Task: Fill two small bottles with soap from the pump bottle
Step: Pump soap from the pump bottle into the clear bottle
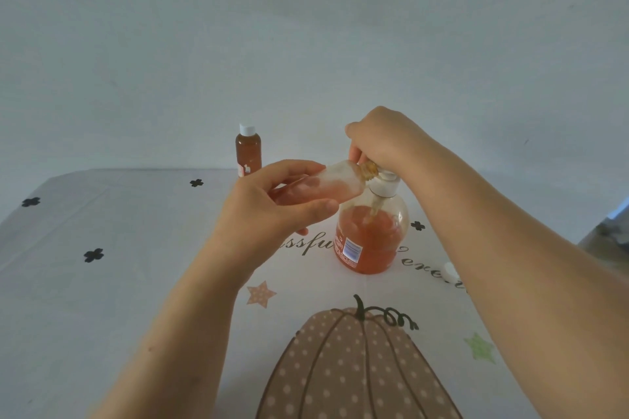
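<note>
The left hand (pixel 272 211) is gripping the uncapped small bottle (pixel 337 182) tipped nearly on its side, long axis pointing right, its mouth lying at the head of the pump bottle (pixel 371 238), which the right hand (pixel 384 139) is clasping from above.

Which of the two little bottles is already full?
The capped bottle standing alone at the back, filled dark brown. The tilted bottle in the left hand is uncapped and mostly clear.

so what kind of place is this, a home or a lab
Probably a home, not a lab: a tablecloth printed with a pumpkin, a plain wall behind it, and a household soap pump bottle standing on the cloth.
</note>
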A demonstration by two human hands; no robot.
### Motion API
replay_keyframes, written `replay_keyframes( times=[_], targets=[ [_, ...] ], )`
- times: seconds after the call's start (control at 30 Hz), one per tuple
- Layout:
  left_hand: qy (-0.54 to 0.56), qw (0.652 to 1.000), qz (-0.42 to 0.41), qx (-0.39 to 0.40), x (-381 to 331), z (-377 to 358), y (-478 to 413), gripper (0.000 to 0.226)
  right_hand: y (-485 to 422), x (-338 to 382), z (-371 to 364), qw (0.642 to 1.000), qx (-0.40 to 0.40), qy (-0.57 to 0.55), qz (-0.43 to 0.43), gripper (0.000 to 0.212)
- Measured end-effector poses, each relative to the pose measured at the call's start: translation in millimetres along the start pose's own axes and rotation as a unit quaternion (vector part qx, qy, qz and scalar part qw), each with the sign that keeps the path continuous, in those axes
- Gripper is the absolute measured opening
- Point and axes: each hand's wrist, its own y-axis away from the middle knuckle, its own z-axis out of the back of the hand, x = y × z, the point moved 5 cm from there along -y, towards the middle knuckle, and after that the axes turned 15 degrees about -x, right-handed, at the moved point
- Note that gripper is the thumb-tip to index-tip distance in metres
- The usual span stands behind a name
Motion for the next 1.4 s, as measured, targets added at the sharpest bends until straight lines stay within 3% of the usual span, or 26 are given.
replay_keyframes(
  times=[0.73,0.87,1.07,1.4],
  targets=[
    [0.03,0.999,0.019,0.011,2,-3,1,0.042,0,5,10,1.0,0.004,-0.012,0.019,0.034],
    [0.01,1.0,0.025,0.013,6,0,-2,0.043,1,1,-2,0.999,0.042,0.019,0.004,0.035],
    [0.011,1.0,0.024,0.012,6,-1,-2,0.042,-3,-1,-2,1.0,0.018,0.014,-0.014,0.033],
    [0.045,0.999,0.022,0.004,-2,-2,5,0.039,-1,10,16,0.997,-0.032,0.064,0.034,0.031]
  ],
)
